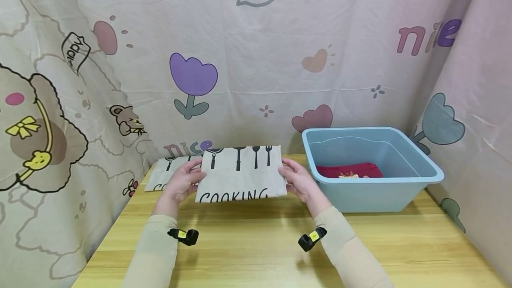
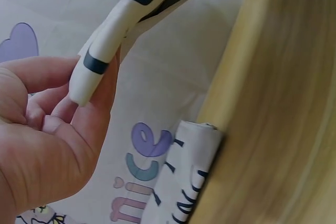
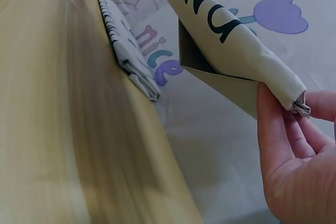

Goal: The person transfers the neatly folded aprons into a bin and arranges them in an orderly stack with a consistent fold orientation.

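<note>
A folded white cloth [image 1: 240,181] with dark utensil prints and the word COOKING is held up above the wooden table, its face toward me. My left hand [image 1: 185,182] grips its left edge, thumb on the near face and fingers behind. At the opposite edge my right hand [image 1: 298,180] pinches it the same way. In the right wrist view the cloth [image 3: 236,51] shows stacked layers, and a loose fold hangs open underneath. A second folded cloth [image 1: 162,174] with a similar print lies at the table's back left, partly hidden behind my left hand.
To the right, a light blue plastic tub [image 1: 372,194] stands on the table [image 1: 248,252]. Inside it lies a dark red cloth [image 1: 352,170] with a light print. A patterned curtain [image 1: 256,57] hangs right behind the table's back edge and along both sides.
</note>
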`<action>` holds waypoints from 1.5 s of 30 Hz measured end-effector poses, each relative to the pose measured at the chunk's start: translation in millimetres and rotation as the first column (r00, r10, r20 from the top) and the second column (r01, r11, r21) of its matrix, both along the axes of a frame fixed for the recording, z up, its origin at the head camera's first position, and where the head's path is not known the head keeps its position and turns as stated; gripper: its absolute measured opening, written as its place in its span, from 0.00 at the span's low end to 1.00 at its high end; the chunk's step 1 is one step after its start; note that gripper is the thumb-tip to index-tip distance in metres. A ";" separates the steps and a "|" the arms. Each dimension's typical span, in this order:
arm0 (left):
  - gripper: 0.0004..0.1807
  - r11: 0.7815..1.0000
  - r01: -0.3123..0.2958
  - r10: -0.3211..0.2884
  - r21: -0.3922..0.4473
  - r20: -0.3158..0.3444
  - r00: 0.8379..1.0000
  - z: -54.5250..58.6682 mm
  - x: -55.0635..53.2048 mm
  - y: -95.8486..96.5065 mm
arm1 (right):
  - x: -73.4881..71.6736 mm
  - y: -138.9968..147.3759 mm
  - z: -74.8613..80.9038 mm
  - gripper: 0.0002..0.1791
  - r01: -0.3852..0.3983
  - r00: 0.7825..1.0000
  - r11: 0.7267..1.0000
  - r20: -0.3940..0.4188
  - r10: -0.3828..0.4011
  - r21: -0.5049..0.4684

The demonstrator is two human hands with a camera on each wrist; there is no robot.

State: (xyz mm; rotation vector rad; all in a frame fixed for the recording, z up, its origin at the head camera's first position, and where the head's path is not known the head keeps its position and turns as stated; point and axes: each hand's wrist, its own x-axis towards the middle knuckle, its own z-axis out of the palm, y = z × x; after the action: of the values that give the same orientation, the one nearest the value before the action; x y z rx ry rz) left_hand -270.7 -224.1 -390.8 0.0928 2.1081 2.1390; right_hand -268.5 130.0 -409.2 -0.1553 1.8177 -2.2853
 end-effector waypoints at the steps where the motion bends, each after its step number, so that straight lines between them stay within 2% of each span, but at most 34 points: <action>1: 0.36 1.000 0.004 -0.004 0.003 -0.010 1.000 2.0 0.6 -0.5 | 0.6 0.1 1.7 0.29 -0.006 1.000 1.000 -0.008 0.006 -0.001; 8: 0.35 0.998 0.057 -0.054 0.031 -0.081 0.995 17.1 5.5 -4.5 | 6.4 -0.5 13.9 0.29 -0.014 0.999 1.000 -0.029 0.014 -0.013; 18: 0.31 0.996 0.046 -0.036 0.071 -0.125 0.991 39.7 13.9 -8.5 | 14.1 -6.1 40.4 0.28 -0.008 0.994 1.000 -0.111 0.009 0.016; 23: 0.32 0.993 0.080 -0.067 0.084 -0.144 0.987 50.5 14.8 -4.6 | 16.5 -1.3 53.5 0.28 -0.007 0.988 0.999 -0.153 0.012 0.034; 28: 0.33 0.989 0.103 -0.085 0.108 -0.158 0.984 59.1 14.6 5.6 | 18.0 9.0 65.1 0.28 0.009 0.981 0.997 -0.195 0.006 0.075; 35: 0.33 0.994 0.077 -0.063 0.080 -0.167 0.984 71.3 14.2 28.1 | 20.1 30.5 79.0 0.28 0.024 0.974 0.996 -0.224 -0.004 0.089; 38: 0.32 0.993 0.086 -0.070 0.083 -0.182 0.981 76.6 14.4 37.3 | 21.6 39.7 84.5 0.29 0.035 0.973 0.995 -0.230 -0.013 0.090; 45: 0.32 0.998 0.038 -0.029 0.048 -0.173 0.984 87.9 12.2 59.7 | 21.4 60.6 90.0 0.30 0.033 0.961 0.998 -0.277 -0.015 0.061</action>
State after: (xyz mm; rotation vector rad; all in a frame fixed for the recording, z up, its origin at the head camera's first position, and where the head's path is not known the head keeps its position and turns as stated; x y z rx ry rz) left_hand -258.5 -164.4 -302.8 0.3280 2.1245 2.2395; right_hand -247.2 190.6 -319.2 -0.4665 2.0328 -2.3141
